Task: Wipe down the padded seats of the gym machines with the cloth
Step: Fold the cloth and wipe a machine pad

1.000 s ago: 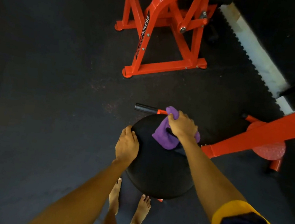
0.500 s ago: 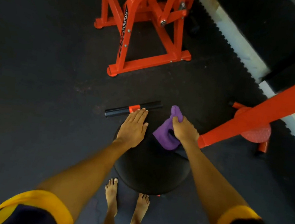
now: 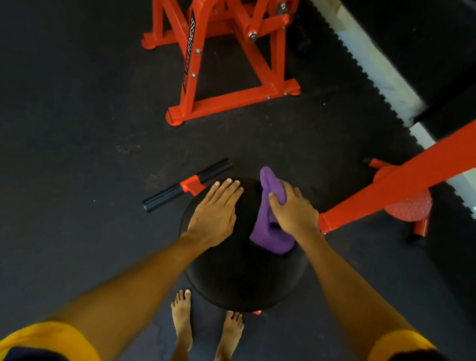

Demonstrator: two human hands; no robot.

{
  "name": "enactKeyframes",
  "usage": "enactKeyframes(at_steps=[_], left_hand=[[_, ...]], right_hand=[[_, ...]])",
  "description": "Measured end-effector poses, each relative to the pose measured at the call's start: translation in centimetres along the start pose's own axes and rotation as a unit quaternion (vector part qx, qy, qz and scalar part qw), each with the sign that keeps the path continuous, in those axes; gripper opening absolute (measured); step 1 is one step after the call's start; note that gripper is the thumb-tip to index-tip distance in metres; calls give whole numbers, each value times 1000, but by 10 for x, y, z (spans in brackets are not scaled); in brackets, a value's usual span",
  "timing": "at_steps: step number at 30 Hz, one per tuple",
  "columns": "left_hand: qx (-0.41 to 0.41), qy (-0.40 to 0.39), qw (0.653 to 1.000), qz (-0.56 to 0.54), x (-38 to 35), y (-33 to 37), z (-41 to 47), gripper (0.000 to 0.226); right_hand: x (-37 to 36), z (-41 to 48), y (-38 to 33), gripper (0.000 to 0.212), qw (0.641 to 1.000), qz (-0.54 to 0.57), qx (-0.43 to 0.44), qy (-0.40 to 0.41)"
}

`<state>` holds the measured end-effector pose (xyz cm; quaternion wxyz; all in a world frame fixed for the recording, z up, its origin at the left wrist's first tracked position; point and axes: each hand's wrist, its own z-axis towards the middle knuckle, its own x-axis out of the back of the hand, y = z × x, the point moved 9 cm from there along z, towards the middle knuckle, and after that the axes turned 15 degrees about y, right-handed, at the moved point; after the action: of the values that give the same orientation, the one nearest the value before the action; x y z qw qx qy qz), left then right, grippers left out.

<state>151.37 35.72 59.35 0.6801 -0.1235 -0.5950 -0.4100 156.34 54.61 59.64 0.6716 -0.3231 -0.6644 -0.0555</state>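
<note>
A round black padded seat (image 3: pixel 236 279) fills the lower middle of the head view, just above my bare feet. A crumpled purple cloth (image 3: pixel 266 234) lies on the seat's far right part. My right hand (image 3: pixel 294 214) presses down on the cloth with its fingers curled over it. My left hand (image 3: pixel 216 210) rests flat on the seat's far left part, fingers together and pointing away from me, holding nothing.
An orange machine arm (image 3: pixel 429 171) slants up to the right from beside the seat, with an orange footplate (image 3: pixel 407 205) under it. A black-and-orange handle bar (image 3: pixel 185 186) sticks out left of the seat. An orange machine frame (image 3: pixel 217 48) stands further ahead on the dark floor.
My left hand shifted from gripping the seat's left edge to lying flat on its top. My right hand has pulled the cloth a little toward me across the seat.
</note>
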Motion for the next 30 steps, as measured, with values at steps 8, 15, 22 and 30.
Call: enactKeyframes(at_steps=[8, 15, 22, 30], left_hand=[[-12, -55, 998, -8, -20, -9, 27, 61], [-7, -44, 999, -5, -18, -5, 30, 61], [-22, -38, 999, 4, -16, -3, 32, 69], [4, -31, 999, 7, -16, -5, 27, 57]], right_hand=[[-1, -4, -31, 55, 996, 14, 48, 78], [-17, -62, -7, 71, 996, -67, 26, 56], [-9, 7, 17, 53, 983, 53, -174, -18], [-5, -8, -4, 59, 1000, -6, -8, 22]])
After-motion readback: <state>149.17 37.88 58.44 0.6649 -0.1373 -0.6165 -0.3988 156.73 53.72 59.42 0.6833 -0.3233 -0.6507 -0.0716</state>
